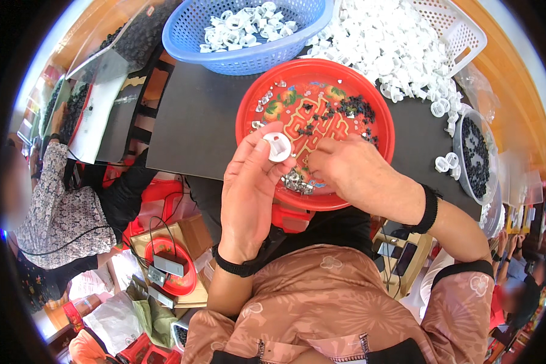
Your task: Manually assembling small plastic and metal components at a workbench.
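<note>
My left hand (247, 193) is closed round a small round white plastic part (278, 147), pinched between thumb and fingers above the near left of a red tray (384, 130). Over the tray's middle, my right hand (359, 174) has its fingers curled down toward the tray floor. Its fingertips are mostly hidden, so whatever they pinch does not show. Between the hands lies a small heap of shiny metal pieces (297, 183). Small black pieces (356, 108) are scattered at the tray's far right, and a few shiny bits (265, 99) sit at its left.
Behind the tray stands a blue basket (242, 62) of white parts. A large pile of white parts (382, 51) spreads beside a white basket (464, 33). A clear tub (478, 161) of black pieces stands right, near loose white parts (447, 164). Another person (67, 206) sits left.
</note>
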Motion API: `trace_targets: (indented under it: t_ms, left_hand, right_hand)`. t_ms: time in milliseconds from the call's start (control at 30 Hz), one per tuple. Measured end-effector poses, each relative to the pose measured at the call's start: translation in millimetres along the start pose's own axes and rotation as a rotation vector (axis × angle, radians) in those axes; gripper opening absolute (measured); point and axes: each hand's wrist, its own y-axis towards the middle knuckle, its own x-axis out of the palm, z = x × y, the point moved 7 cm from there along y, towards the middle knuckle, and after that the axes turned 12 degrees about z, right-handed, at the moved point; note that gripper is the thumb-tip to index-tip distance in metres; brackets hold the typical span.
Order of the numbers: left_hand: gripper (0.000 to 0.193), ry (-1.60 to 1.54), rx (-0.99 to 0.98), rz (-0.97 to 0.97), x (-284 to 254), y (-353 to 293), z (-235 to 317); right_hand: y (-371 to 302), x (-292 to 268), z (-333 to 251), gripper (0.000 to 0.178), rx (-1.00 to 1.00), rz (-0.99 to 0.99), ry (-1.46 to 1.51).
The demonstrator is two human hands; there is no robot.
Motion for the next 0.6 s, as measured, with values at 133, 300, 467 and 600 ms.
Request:
trace_targets:
  t_ms: [133,300,467,600]
  left_hand:
    - [0.028,0.129,0.009,-0.048,2,-4,0]
    - [0.024,0.268,0.066,-0.096,13,-13,-1]
    - [0.022,0.273,0.009,-0.145,17,-15,-11]
    - [0.019,0.276,0.004,-0.11,18,-15,-15]
  right_hand:
    - [6,-25,8,0.006,0.106,0.106,0.137]
    - [2,-53,10,0.009,0.276,0.325,0.565]
    - [-1,-54,11,0.009,0.261,0.386,0.646]
    - [-5,-52,14,0.009,0.283,0.407,0.736]
